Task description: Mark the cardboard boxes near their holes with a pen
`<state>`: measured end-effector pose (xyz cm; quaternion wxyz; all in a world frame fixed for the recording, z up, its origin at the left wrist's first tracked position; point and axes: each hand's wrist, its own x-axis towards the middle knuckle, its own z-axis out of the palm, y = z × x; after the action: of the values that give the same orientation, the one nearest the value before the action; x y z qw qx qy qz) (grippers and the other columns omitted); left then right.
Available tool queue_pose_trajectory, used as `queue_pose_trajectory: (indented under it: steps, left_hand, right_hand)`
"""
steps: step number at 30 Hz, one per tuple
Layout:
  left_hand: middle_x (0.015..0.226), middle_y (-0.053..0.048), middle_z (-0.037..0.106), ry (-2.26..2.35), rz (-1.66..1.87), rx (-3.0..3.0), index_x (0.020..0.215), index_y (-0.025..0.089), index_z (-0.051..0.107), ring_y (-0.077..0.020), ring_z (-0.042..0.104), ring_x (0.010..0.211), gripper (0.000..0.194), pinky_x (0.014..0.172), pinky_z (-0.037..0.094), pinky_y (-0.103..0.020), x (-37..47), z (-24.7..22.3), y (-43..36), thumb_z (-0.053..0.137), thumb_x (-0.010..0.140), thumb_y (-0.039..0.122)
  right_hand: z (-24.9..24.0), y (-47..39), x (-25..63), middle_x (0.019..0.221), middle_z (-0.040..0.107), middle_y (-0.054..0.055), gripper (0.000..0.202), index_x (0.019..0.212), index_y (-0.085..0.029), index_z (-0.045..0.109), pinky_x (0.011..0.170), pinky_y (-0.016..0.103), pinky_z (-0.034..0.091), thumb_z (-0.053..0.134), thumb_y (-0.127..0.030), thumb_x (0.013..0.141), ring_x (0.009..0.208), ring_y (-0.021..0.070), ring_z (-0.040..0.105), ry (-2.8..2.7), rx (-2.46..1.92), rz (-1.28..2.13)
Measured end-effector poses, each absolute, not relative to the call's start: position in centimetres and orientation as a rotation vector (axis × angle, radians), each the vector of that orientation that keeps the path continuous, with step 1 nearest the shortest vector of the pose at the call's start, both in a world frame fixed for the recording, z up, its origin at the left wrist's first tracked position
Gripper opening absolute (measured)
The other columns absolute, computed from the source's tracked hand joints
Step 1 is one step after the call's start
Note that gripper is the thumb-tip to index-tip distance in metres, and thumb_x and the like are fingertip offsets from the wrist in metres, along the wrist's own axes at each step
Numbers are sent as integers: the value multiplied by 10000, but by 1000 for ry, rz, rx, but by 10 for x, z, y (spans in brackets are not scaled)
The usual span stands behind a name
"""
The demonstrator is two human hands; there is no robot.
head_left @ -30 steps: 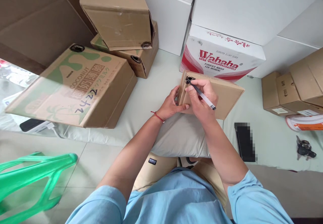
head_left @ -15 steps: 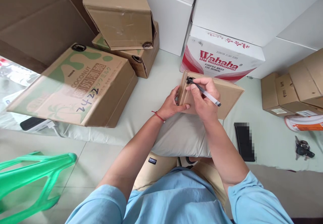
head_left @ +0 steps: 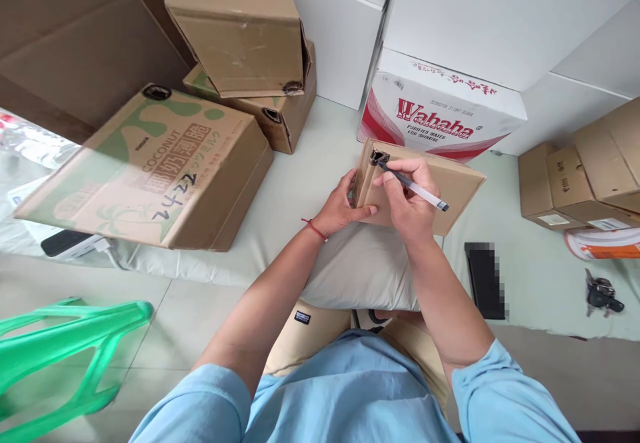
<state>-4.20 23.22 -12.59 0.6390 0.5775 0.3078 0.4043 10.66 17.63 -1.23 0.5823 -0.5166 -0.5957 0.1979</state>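
A brown cardboard box [head_left: 450, 186] sits at a slant on the pale green cloth in front of me. At its upper left corner is a dark black patch [head_left: 379, 156], like the blackened corners on other boxes here. My left hand [head_left: 344, 206] grips the box's left edge, thumb on the near face and fingers behind it. A red string circles that wrist. My right hand [head_left: 411, 193] pinches a white marker pen [head_left: 423, 193] with a black end. Its tip is close to the dark patch; whether it touches is hard to tell.
A coconut carton [head_left: 200, 163] marked 2422 lies to the left, with stacked boxes [head_left: 240, 50] behind. A Wahaha water carton [head_left: 440, 106] stands beyond the box. Rightward are a black flat object [head_left: 483, 283], keys [head_left: 603, 293] and more boxes [head_left: 570, 183]. A green stool [head_left: 90, 336] stands lower left.
My right hand has shifted slightly right and down with the pen, uncovering more of the dark patch. The left hand and the box stay nearly in place.
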Motion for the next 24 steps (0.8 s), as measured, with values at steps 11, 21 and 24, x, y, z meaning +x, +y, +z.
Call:
queue_pose_trajectory:
  steps: [11,21,24]
  left_hand:
    - [1807,-170,395,731,962,1380,1776,314,333,-468,348,1698,1356,1392,315,-679,-40,-131,233,1023,666,674]
    - [1744,-203,448,732,992,1433,1728,263,393,-484,403,1654,1382,1390,323,-672,-34,-133,230,1057,586,667]
    - [1765,-212,413,722,985,1424,1726,251,387,-481,388,1662,1406,1380,356,-649,-34,-133,231,1054,569,691]
  right_hand:
    - [-14,174,101,835,770,-23,133,1124,-251,667,687,284,572,642,-372,1074,643,129,685,-1467,-1209,293]
    - [-21,176,98,638,560,-85,36,1011,-256,622,549,249,504,596,-276,1025,482,100,519,-1538,-1123,-141]
    - [-22,178,98,666,602,-80,32,1033,-254,631,554,243,513,600,-257,1040,482,96,526,-1562,-1096,-169]
